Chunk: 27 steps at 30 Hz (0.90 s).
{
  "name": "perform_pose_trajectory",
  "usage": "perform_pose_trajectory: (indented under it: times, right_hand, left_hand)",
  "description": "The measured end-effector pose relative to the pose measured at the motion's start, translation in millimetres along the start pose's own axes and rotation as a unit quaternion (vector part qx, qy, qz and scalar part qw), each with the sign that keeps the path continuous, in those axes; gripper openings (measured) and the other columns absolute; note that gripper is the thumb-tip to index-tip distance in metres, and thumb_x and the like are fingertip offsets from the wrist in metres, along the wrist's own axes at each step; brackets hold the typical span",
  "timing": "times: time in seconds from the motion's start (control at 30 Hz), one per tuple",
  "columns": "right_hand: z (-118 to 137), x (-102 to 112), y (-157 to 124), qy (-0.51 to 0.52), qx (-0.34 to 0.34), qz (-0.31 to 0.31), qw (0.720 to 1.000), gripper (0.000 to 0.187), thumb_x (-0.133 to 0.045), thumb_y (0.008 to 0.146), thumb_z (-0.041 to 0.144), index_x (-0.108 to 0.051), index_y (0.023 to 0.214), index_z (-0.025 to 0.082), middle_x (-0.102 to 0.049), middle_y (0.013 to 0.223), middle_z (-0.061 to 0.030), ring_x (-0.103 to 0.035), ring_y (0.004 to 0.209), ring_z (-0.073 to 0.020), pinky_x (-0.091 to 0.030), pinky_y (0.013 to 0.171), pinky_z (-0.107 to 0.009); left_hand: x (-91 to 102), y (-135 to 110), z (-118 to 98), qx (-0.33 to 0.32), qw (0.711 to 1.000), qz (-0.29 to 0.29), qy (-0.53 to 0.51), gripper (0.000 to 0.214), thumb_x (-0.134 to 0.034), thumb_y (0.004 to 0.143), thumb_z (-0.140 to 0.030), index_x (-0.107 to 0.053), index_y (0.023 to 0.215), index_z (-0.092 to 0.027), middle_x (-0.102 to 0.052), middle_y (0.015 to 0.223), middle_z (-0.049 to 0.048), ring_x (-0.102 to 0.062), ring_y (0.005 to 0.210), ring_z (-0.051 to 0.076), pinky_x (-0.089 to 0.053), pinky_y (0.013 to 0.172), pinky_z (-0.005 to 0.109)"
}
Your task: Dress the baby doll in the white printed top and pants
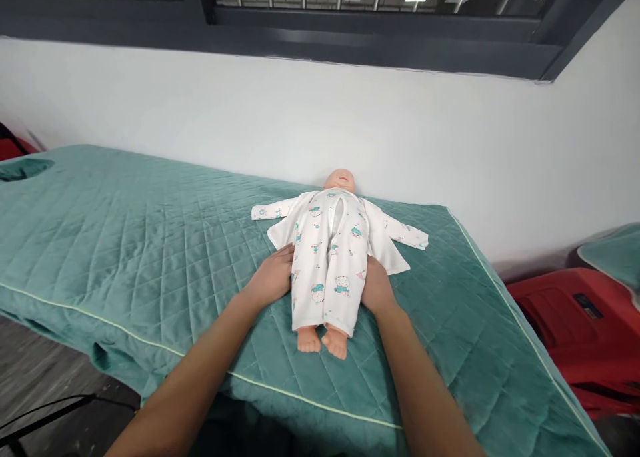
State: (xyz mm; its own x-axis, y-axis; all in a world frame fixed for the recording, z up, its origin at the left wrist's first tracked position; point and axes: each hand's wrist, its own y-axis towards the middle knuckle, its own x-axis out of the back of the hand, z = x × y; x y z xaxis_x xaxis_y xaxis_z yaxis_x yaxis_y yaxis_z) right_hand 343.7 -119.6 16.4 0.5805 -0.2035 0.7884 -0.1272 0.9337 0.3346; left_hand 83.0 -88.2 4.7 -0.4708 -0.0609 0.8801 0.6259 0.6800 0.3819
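A baby doll (340, 180) lies on its back, its head toward the wall and its bare feet toward me. It wears a white printed top (390, 250) with both sleeves spread out, and matching trousers (345, 277) that are pulled up high over its front. My left hand (273, 275) touches the left edge of the trousers with fingers stretched out, their tips partly hidden. On the other side, my right hand (379, 287) is against the trousers at thigh height. Its fingers are hidden behind the cloth and the doll's leg.
The doll rests on a green quilted bed cover (150, 243) with pale piping along its edge. Behind is a white wall (250, 110) below a dark window frame (350, 37). A red plastic object (575, 323) stands beyond the bed's right edge.
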Motion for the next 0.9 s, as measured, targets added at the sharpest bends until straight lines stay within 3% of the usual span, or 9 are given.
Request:
perform_pose_trajectory:
  times: [0.17, 0.3, 0.4, 0.47, 0.53, 0.63, 0.7, 0.8, 0.9]
  right_hand:
    - [-3.4, 5.1, -4.0, -0.009, 0.036, 0.028, 0.999, 0.018, -0.058, 0.084, 0.021, -0.076, 0.087, 0.019, -0.074, 0.097, -0.0105, -0.069, 0.091, -0.0265, -0.050, 0.080, -0.033]
    - [-7.6, 12.3, -8.0, 0.021, 0.044, 0.045, 0.998, 0.023, -0.053, 0.079, 0.013, -0.073, 0.070, 0.021, -0.072, 0.081, -0.0056, -0.067, 0.080, -0.0219, -0.047, 0.072, -0.029]
    - [-8.6, 18.6, -10.2, 0.060, 0.038, 0.023, 0.997, 0.029, -0.044, 0.074, 0.008, -0.068, 0.064, 0.021, -0.067, 0.069, -0.0021, -0.063, 0.070, -0.0188, -0.043, 0.066, -0.028]
    - [-9.7, 22.6, -10.7, 0.104, 0.024, -0.025, 0.994, 0.027, -0.043, 0.073, 0.010, -0.065, 0.063, 0.021, -0.066, 0.067, -0.0009, -0.062, 0.068, -0.0179, -0.043, 0.067, -0.029]
    - [-13.9, 26.5, -10.1, 0.157, -0.013, -0.120, 0.980, 0.023, -0.045, 0.073, 0.014, -0.065, 0.065, 0.021, -0.068, 0.070, -0.0011, -0.063, 0.071, -0.0184, -0.045, 0.072, -0.030]
    - [-29.4, 32.0, -8.2, 0.179, -0.126, -0.299, 0.929, 0.021, -0.047, 0.073, 0.019, -0.068, 0.076, 0.020, -0.072, 0.080, -0.0031, -0.065, 0.078, -0.0200, -0.047, 0.077, -0.032]
    - [-44.4, 35.7, -6.8, 0.141, -0.206, -0.345, 0.905, 0.024, -0.048, 0.072, 0.021, -0.068, 0.085, 0.019, -0.073, 0.088, -0.0055, -0.065, 0.082, -0.0211, -0.047, 0.080, -0.034]
    - [-67.2, 41.3, -3.4, 0.090, -0.282, -0.258, 0.920, 0.028, -0.049, 0.071, 0.021, -0.068, 0.091, 0.017, -0.074, 0.094, -0.0093, -0.067, 0.086, -0.0234, -0.048, 0.081, -0.035]
    - [-84.0, 45.8, 5.3, 0.075, -0.295, -0.180, 0.935, 0.024, -0.052, 0.070, 0.021, -0.070, 0.086, 0.018, -0.075, 0.090, -0.0092, -0.068, 0.084, -0.0243, -0.048, 0.078, -0.035]
  left_hand:
    - [-4.8, -1.7, 5.0, -0.022, 1.000, -0.017, 0.012, 0.038, -0.053, 0.087, -0.008, -0.078, 0.109, -0.026, -0.073, 0.118, 0.0067, -0.058, 0.125, 0.025, -0.039, 0.120, 0.047]
    - [-4.4, -1.8, 8.1, -0.032, 0.999, -0.031, -0.018, 0.042, -0.050, 0.083, -0.002, -0.080, 0.096, -0.027, -0.076, 0.106, 0.0041, -0.061, 0.118, 0.025, -0.044, 0.116, 0.050]
    - [-3.1, -4.0, 9.0, -0.030, 0.996, -0.059, -0.066, 0.051, -0.043, 0.074, 0.005, -0.080, 0.087, -0.027, -0.077, 0.104, 0.0023, -0.063, 0.114, 0.022, -0.051, 0.107, 0.045]
    - [-2.8, -6.5, 9.3, -0.013, 0.991, -0.091, -0.093, 0.052, -0.040, 0.070, 0.006, -0.079, 0.082, -0.026, -0.077, 0.106, 0.0021, -0.064, 0.114, 0.021, -0.054, 0.103, 0.042]
    - [-3.0, -9.2, 10.5, 0.029, 0.984, -0.138, -0.111, 0.048, -0.038, 0.070, 0.004, -0.077, 0.078, -0.023, -0.076, 0.108, 0.0024, -0.065, 0.113, 0.021, -0.054, 0.101, 0.042]
    - [-3.9, -10.5, 15.8, 0.132, 0.960, -0.217, -0.119, 0.042, -0.039, 0.077, -0.003, -0.075, 0.085, -0.022, -0.076, 0.112, 0.0042, -0.067, 0.110, 0.022, -0.054, 0.100, 0.043]
    - [-4.3, -8.3, 21.4, 0.215, 0.941, -0.242, -0.098, 0.037, -0.042, 0.082, -0.009, -0.074, 0.098, -0.021, -0.075, 0.112, 0.0071, -0.067, 0.108, 0.024, -0.053, 0.100, 0.045]
    - [-4.3, 0.2, 29.6, 0.314, 0.923, -0.219, -0.024, 0.030, -0.048, 0.088, -0.021, -0.069, 0.110, -0.018, -0.072, 0.114, 0.0124, -0.065, 0.112, 0.030, -0.051, 0.100, 0.048]
    - [-4.2, 12.7, 34.3, 0.375, 0.910, -0.168, 0.046, 0.032, -0.055, 0.090, -0.033, -0.064, 0.116, -0.017, -0.067, 0.124, 0.0165, -0.058, 0.123, 0.034, -0.047, 0.103, 0.051]
